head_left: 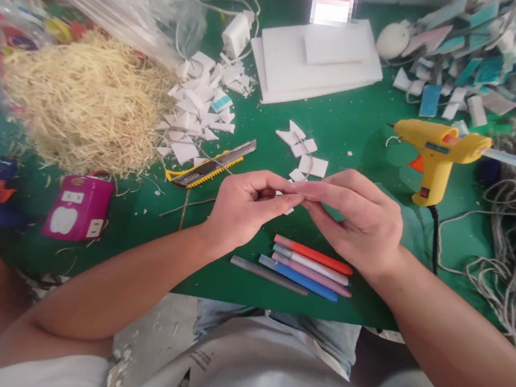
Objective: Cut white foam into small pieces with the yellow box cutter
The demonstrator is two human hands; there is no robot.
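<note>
While the left hand reaches in with thumb and forefinger pinched on a small, mostly hidden piece of thin white board, the right hand meets it fingertip to fingertip, its fingers curved and its thumb drawn in below; whether the right fingertips also grip the piece cannot be told, since the fingers cover it. The piece sits between the two hands, over the middle of a green tabletop. Just beyond the fingertips lie a few cut white pieces, and near the left hand rests a yellow-and-black utility knife with its blade out. Between the forearms, close to the near edge, five slim pen-like sticks in orange-red, white, mauve, blue and grey lie side by side. Farther left are a magenta box with a white apple shape, a pile of pale straw-like shreds and, just beside that pile, a heap of white scraps. Flat white boards are stacked toward the back. On the right, a yellow glue gun with a translucent stick in its rear lies near a tangle of grey cord, below a heap of white and teal pieces
</note>
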